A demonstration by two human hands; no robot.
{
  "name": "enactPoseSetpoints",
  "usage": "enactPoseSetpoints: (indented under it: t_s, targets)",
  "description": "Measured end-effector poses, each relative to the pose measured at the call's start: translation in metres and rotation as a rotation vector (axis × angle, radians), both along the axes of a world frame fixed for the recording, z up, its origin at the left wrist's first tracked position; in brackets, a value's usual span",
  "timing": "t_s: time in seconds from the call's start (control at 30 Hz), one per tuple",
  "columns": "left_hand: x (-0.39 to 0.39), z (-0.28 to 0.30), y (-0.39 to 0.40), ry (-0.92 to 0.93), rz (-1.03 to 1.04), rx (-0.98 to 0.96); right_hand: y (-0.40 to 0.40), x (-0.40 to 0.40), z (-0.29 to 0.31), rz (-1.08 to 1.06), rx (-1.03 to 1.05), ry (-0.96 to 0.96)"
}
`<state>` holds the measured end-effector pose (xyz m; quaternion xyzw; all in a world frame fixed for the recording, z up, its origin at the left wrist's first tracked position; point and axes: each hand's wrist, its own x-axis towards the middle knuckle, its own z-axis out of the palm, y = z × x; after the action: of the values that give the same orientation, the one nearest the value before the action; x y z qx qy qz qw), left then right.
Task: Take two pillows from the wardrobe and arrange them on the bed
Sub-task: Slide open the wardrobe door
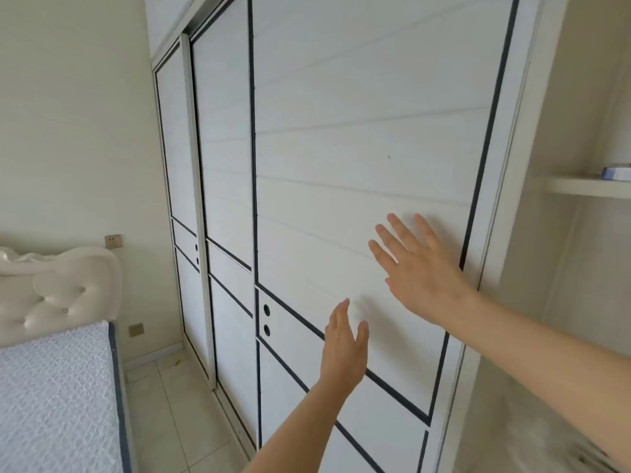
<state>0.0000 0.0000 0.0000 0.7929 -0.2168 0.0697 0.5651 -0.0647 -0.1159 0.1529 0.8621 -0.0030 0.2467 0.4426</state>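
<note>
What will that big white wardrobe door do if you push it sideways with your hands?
The wardrobe door probably slides rather than swings: its panels overlap like sliding ones. It looks stiff and flat, so it likely won't bend. With no handle by the right hand or left hand, palms may slip.

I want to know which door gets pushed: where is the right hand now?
In the head view, the open right hand is spread against the nearest white sliding wardrobe door, right of centre by its dark right trim, above the left hand.
</note>
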Motion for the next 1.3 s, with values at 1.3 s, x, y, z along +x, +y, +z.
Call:
enactPoseSetpoints:
  t_s: [1.3]
  targets:
    - [0.185, -0.005, -0.027, -0.127, 0.104, -0.070, 0.044, 0.196, -0.015, -0.116, -0.103, -0.128]
